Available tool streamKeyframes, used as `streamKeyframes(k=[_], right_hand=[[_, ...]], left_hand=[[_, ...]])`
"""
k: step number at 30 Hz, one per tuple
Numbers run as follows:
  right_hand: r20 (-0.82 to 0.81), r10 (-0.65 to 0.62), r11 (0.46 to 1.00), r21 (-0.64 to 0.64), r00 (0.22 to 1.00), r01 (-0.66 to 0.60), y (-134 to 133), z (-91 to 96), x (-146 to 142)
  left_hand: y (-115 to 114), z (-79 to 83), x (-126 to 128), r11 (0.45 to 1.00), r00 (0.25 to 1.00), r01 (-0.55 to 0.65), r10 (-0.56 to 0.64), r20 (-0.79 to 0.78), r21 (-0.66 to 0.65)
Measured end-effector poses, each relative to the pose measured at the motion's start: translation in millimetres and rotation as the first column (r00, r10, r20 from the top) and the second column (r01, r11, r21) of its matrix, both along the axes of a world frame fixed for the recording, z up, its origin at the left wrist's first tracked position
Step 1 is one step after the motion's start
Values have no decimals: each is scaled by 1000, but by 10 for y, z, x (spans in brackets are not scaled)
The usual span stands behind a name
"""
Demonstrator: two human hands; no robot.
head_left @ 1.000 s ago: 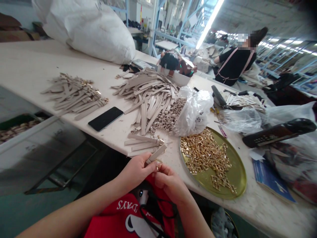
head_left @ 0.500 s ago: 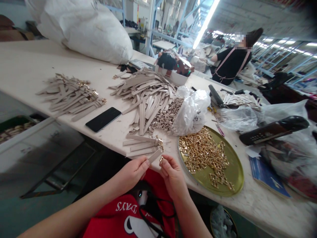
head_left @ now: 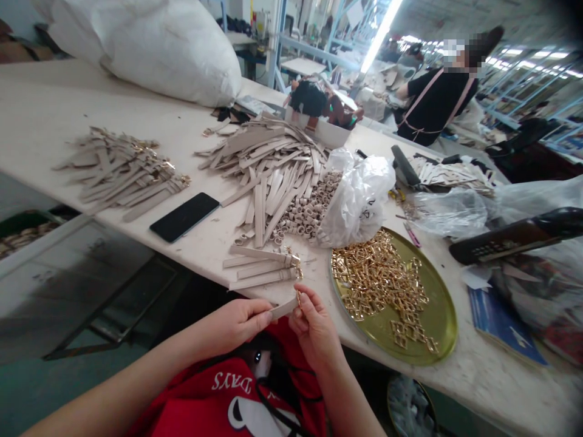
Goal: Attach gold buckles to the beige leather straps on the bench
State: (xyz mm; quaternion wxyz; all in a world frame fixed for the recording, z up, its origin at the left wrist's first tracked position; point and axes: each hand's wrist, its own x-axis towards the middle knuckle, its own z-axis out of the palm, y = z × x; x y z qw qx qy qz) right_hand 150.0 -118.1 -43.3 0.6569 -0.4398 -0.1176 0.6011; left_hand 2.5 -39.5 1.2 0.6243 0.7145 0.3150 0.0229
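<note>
The strap (head_left: 283, 309) has dipped to the buckle (head_left: 299, 297), bridging left grip (head_left: 251, 318) pinching it and right grip (head_left: 314, 325) pinching the buckle, and seems light, pliant, best held near its tip.

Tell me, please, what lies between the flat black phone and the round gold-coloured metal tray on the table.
The head view shows the tips of piled flat beige straps, small beige rings and several gold-buckled straps between the phone and tray.

A pale worktable (head_left: 45, 100) spreads before the left hand (head_left: 246, 320); far beyond the right hand (head_left: 316, 328), a tube light (head_left: 381, 35) slants near blue frames (head_left: 319, 52); green floor (head_left: 25, 391) shows below both.
</note>
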Motion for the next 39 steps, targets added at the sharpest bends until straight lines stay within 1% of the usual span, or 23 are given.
streamKeyframes(k=[2,5,8,10,12,14,18,19,20,21,22,23,25,27,28,29,30,31,33,34,35,36,39], right_hand=[[9,25,1000,3,1000,-25,1,-4,-7],[94,64,998,-18,993,-63,-14,-8,-68],[200,67,998,-30,978,-62,-44,-31,-152],[294,42,999,-24,955,-37,-63,-53,-201],[367,21,1000,-18,930,-16,-77,-68,-233],[362,15,1000,-15,932,-10,-84,-68,-248],[262,55,998,-19,963,-52,-91,-31,-250],[272,61,998,-21,960,-57,-98,-22,-250],[315,58,998,-23,947,-54,-109,-16,-252],[390,44,999,-21,920,-38,-126,-15,-253],[487,25,1000,-17,873,-20,-147,-21,-254],[590,8,1000,-10,807,-2,-172,-32,-253],[761,-15,1000,4,648,18,-225,-65,-243],[854,-16,1000,12,521,10,-267,-94,-226],[876,-9,1000,12,482,-2,-280,-100,-216],[885,4,1000,6,465,-19,-288,-96,-206],[879,25,999,-5,476,-43,-291,-84,-198],[856,56,997,-20,513,-75,-291,-65,-192],[776,130,988,-48,617,-147,-289,-11,-186],[741,155,983,-53,653,-173,-290,17,-187],[727,166,981,-50,667,-190,-295,43,-189],[738,161,980,-40,655,-196,-302,65,-192],[826,112,980,2,552,-201,-321,108,-202]], left_hand=[[23,-20,-2,1000,1000,6,-6,2,-27],[29,-35,42,999,999,-8,9,31,-32],[-12,-53,113,994,992,-97,100,71,-48],[-51,-81,146,979,983,-158,168,70,-127],[-83,-117,157,959,980,-170,189,65,-227],[-98,-140,150,944,980,-159,186,68,-287],[-102,-121,130,936,982,-158,182,47,-314],[-107,-112,129,933,981,-164,187,42,-319],[-115,-107,130,930,981,-170,192,37,-325],[-127,-109,132,929,980,-176,197,32,-325],[-143,-118,134,931,979,-184,204,31,-316],[-163,-133,135,936,977,-194,212,32,-293],[-208,-180,130,952,971,-222,235,40,-213],[-253,-229,115,958,963,-261,268,44,-123],[-273,-248,104,957,959,-273,279,45,-100],[-289,-261,91,956,958,-275,281,49,-103],[-302,-267,75,955,960,-266,275,57,-131],[-311,-266,59,953,962,-247,263,70,-175],[-317,-249,25,944,967,-199,233,102,-264],[-316,-238,10,940,968,-182,223,116,-289],[-313,-230,-3,939,968,-172,217,125,-298],[-308,-226,-14,941,968,-169,215,129,-295],[-293,-233,-24,943,968,-178,219,119,-280]])
